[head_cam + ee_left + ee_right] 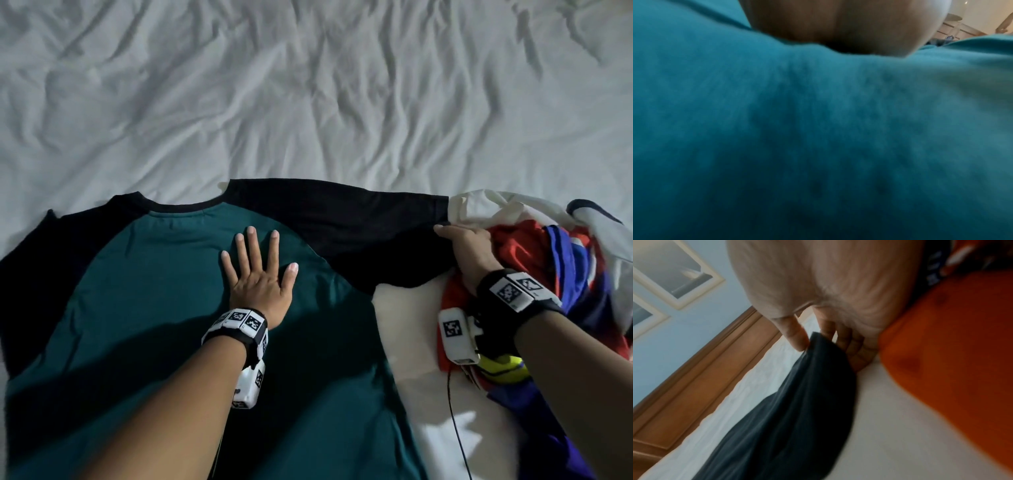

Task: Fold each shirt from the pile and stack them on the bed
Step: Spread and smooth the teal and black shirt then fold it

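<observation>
The teal shirt (171, 308) lay flat on the bed (308, 85), the left hand (260, 274) pressing its chest, fingers spread straight. The right hand (469, 243) pinched the black sleeve's (359, 233) cuff (thumb against fingers) — stretched away from the collar toward the pile (548, 260), so the fold probably ran back toward the left hand.

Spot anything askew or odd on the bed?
Little stands out. The teal shirt lies flat under the left hand; its black sleeve, pinched by the right hand, overlaps the unfolded pile.

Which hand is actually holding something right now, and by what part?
The right hand pinches the teal, black-sleeved cotton shirt at its right sleeve's cuff end. The left hand only presses flat.
</observation>
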Motion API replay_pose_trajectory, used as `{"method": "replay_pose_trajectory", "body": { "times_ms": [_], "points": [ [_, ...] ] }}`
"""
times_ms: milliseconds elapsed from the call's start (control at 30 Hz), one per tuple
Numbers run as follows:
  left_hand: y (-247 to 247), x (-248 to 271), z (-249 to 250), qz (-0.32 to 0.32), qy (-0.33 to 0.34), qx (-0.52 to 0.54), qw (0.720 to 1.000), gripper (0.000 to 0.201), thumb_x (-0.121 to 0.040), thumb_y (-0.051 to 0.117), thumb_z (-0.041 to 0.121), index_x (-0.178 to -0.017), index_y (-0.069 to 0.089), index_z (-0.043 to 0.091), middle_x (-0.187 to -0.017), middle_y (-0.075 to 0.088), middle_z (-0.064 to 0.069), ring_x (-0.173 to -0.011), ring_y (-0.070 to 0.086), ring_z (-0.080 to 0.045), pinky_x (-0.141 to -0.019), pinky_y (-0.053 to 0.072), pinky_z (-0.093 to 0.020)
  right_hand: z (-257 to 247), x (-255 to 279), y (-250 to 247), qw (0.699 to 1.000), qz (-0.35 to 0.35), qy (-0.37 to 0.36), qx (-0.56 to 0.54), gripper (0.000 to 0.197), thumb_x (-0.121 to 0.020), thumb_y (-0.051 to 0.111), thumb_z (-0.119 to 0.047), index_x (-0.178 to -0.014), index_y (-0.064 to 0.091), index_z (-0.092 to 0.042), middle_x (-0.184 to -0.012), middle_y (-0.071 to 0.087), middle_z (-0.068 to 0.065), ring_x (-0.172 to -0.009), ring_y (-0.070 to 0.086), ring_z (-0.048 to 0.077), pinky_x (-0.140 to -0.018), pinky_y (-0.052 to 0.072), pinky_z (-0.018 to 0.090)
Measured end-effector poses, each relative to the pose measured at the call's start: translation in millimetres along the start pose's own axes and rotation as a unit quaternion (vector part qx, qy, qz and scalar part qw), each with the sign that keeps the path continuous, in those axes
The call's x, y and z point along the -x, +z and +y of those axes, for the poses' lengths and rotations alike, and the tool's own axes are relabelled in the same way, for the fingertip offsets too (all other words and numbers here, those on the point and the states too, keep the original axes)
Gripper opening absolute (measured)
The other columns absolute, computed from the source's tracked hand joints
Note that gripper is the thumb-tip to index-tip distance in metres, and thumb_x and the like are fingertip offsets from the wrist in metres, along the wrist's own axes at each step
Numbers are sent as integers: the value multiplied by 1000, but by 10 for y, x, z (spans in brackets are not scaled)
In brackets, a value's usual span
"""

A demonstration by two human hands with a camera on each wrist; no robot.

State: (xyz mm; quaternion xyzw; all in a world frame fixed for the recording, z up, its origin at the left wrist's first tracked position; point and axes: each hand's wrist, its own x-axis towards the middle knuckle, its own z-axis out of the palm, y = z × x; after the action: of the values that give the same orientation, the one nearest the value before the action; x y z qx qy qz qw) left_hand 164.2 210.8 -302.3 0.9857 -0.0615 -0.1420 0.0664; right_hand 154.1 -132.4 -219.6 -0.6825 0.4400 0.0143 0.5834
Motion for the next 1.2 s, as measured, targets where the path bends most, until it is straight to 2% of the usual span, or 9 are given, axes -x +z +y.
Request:
{"method": "replay_pose_trajectory", "body": {
  "times_ms": [133, 267, 333, 567, 633, 733, 800, 933, 1200],
  "points": [
    [3, 3, 0, -5, -3, 5, 1000, 71, -97, -1, 66, -156, -24, 34, -165, -33, -10, -153, -30, -29, -120, -19, -58, -80, -74, 174, 999, 27, 28, 5, 45, -75, 82, -50, -86, 76, -7, -91, 78, 11, -83, 76, 27, -82, 62, 40],
    [-5, 0, 19, -9, -10, 5, 1000, 71, -97, 0, 66, -156, -26, 35, -165, -33, -9, -152, -31, -27, -120, -19, -58, -135, -195, 234, 992, 85, 95, 12, 92, -62, 83, -57, -131, 60, -1, -117, 70, 9, -98, 71, 29, -93, 58, 42],
    [-9, -5, 22, -11, -9, 8, 1000, 71, -98, 1, 65, -156, -26, 35, -165, -33, -9, -152, -32, -27, -120, -20, -57, -166, -205, 236, 989, 68, 127, 36, 102, -58, 83, -62, -135, 54, -1, -118, 68, 9, -100, 71, 31, -95, 57, 43],
    [36, -6, 11, 5, -2, 5, 1000, 71, -98, 0, 66, -158, -21, 33, -166, -30, -10, -153, -29, -29, -120, -19, -58, -66, -169, 270, 984, 133, -11, 118, 39, -86, 70, -33, -113, 71, -4, -106, 73, 13, -103, 70, 32, -96, 55, 41],
    [52, -2, -2, 5, 0, 3, 1000, 71, -99, 0, 66, -159, -21, 33, -165, -31, -10, -153, -29, -29, -120, -19, -58, -24, -100, 256, 989, 125, 11, 75, 55, -88, 66, -47, -121, 67, -4, -109, 69, 7, -108, 67, 29, -101, 52, 40],
    [54, 4, -1, 9, 2, 2, 1000, 71, -100, 1, 65, -160, -19, 32, -166, -30, -11, -153, -29, -29, -120, -20, -58, 45, 25, 156, 995, 75, 68, -3, 85, -64, 71, -68, -127, 65, -10, -117, 71, 1, -104, 71, 23, -102, 53, 42],
    [52, 13, 5, 6, 1, 0, 1000, 71, -101, 1, 65, -160, -19, 31, -166, -30, -11, -153, -29, -29, -120, -20, -59, 103, 94, 106, 996, 39, 80, 8, 71, -59, 79, -56, -115, 70, -13, -103, 77, 2, -89, 76, 22, -93, 59, 44],
    [53, 14, 5, 2, -1, -1, 1000, 71, -101, 0, 65, -160, -20, 31, -165, -32, -11, -152, -31, -29, -120, -19, -59, 168, 235, 146, 992, 70, -25, 103, 28, -88, 69, -33, -102, 70, -8, -93, 75, 7, -88, 73, 26, -90, 59, 44],
    [51, 23, 11, 2, -1, -3, 1000, 71, -101, 0, 64, -160, -20, 31, -166, -31, -11, -153, -30, -30, -121, -16, -60, 156, 603, 290, 918, 127, -120, 355, 48, -91, 60, -17, -134, 42, -6, -136, 47, 22, -125, 49, 43, -101, 41, 49]
  ]
}}
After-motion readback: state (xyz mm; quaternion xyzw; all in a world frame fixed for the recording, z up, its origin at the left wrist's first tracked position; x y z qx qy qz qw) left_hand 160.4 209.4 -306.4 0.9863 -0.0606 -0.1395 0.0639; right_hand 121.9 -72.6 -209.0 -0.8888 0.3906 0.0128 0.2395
